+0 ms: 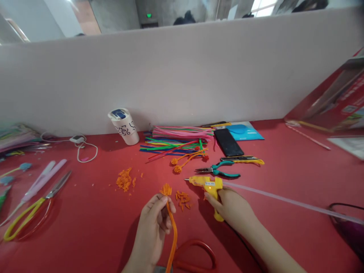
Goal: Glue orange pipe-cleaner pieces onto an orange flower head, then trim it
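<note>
Between the thumb and fingers of my left hand (155, 216) is an orange pipe-cleaner flower (166, 189), its petalled head up and its long stem hanging toward me. My right hand (231, 206) is wrapped round the handle of a yellow glue gun (206, 182), whose metal nozzle points left; a long translucent glue stick (273, 196) runs out of its back. Small orange petal pieces (183, 200) lie on the table between my hands. A heap of orange fuzz clippings (124, 180) is to the left. Red-handled scissors (196, 252) lie near me, partly hidden.
Teal-handled pliers (217, 169), a phone (228, 142) and two finished-looking orange flowers (178, 168) lie beyond the glue gun. Bundled coloured pipe cleaners (179, 136) and a white cup (124, 127) stand near the partition (182, 79). Yellow-handled scissors (36, 212) are at left.
</note>
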